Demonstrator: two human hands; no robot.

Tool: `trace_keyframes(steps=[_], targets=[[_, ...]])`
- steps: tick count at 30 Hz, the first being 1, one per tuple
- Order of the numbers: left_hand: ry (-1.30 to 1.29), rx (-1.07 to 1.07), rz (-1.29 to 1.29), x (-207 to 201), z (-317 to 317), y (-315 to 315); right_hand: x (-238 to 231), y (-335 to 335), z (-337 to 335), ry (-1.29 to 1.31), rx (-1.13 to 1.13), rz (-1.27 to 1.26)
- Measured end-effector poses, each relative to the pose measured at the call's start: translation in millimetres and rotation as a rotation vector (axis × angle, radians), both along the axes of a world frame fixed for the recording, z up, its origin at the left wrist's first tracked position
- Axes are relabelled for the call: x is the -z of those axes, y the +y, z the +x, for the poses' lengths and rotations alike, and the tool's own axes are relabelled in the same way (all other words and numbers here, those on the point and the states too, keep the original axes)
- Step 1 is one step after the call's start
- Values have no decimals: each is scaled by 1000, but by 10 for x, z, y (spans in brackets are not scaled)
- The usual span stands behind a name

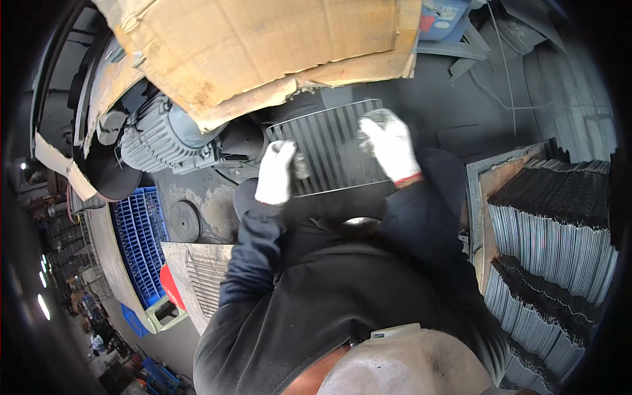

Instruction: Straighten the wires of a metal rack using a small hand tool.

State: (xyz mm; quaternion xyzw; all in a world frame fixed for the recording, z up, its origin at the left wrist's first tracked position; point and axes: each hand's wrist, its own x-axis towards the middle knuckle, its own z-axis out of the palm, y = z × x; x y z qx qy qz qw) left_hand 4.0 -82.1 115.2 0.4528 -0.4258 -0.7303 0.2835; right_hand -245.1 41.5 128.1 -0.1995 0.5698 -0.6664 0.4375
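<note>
In front of my lap is a flat, rectangular metal grate (330, 146) with dark parallel bars and a thin bright rim. My left hand (273, 174), in a white glove with a red cuff, is closed at its left side. My right hand (390, 146), gloved the same way, grips the upper right part. Both gloves have grey, dirty fingertips, and the right one is slightly blurred. The grate is tilted, its left side lower than its right. The undersides of the fingers are hidden.
A large cardboard sheet (276, 52) overhangs beyond the grate. A grey ribbed electric motor (168, 135) sits to the left. Tall stacks of thin metal grates (553, 210) stand at my right. A blue plastic crate (139, 230) and another grate (203, 283) on a board are at left.
</note>
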Motion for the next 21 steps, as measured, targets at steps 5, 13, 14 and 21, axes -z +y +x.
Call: trace_keyframes(steps=[5,13,14,21], targets=[[54,103,-14,23,-21,-76,-67,47,-35,96,-3,130],[124,104,36,98,-380,106,-204,130,-302,63,121,139],[69,46,27,102,-193,49,-126,15,-183,14,66,149],[114,-5,126,40,402,-189,-2,-113,57,117,-248,178]])
